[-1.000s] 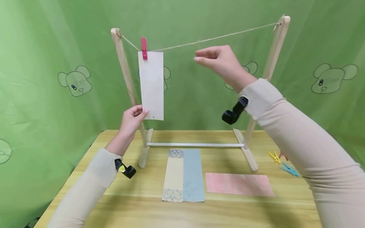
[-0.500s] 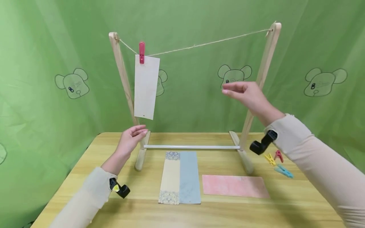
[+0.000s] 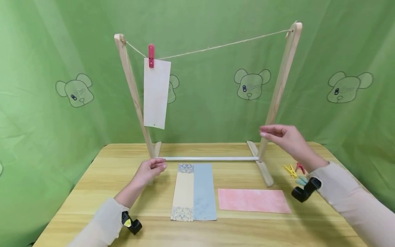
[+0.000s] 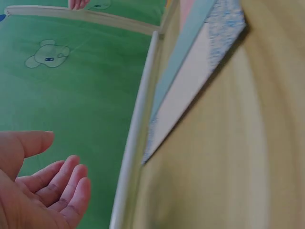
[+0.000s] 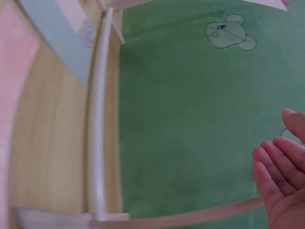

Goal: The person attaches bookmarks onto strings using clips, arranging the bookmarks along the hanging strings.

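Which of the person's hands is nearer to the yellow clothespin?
The right hand. It hovers, appearing just above the yellow clothespin in the head view and not touching it; the left hand is well to its left, beyond the blue card.

A white card (image 3: 156,94) hangs slightly tilted from a sagging string (image 3: 191,52), clipped by a pinkish-red clothespin (image 3: 151,55).

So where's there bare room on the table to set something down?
The table is bare on the near side of the pink card, and between the blue card and the right rack foot. Crowded: right of that foot, where clothespins cluster.
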A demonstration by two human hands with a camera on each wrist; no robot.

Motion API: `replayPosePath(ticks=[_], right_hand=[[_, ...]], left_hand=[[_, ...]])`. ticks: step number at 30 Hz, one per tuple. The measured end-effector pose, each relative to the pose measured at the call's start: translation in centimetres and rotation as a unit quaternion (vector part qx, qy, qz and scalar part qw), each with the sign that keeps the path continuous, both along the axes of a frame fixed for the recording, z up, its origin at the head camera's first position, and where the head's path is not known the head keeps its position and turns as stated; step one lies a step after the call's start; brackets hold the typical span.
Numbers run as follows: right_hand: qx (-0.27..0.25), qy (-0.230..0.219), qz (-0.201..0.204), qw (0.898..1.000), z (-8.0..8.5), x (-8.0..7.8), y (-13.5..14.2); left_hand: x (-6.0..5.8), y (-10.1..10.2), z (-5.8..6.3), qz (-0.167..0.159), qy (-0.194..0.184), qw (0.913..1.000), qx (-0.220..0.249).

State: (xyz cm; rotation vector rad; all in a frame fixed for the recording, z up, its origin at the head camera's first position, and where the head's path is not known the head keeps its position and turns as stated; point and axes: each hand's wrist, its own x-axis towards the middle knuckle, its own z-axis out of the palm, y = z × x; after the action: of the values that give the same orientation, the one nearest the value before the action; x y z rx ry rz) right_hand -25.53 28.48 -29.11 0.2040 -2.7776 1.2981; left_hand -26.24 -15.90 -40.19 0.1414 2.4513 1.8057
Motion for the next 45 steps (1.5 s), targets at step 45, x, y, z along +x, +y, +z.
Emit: replayPosePath(ticks=[45], right_hand=[[0.067,-0.071,-0.096,0.991,-14.9,3.7,15.1]], left_hand=[[1.2,3.8,-4.7,-0.012,-0.059,0.9975,-0.038]])
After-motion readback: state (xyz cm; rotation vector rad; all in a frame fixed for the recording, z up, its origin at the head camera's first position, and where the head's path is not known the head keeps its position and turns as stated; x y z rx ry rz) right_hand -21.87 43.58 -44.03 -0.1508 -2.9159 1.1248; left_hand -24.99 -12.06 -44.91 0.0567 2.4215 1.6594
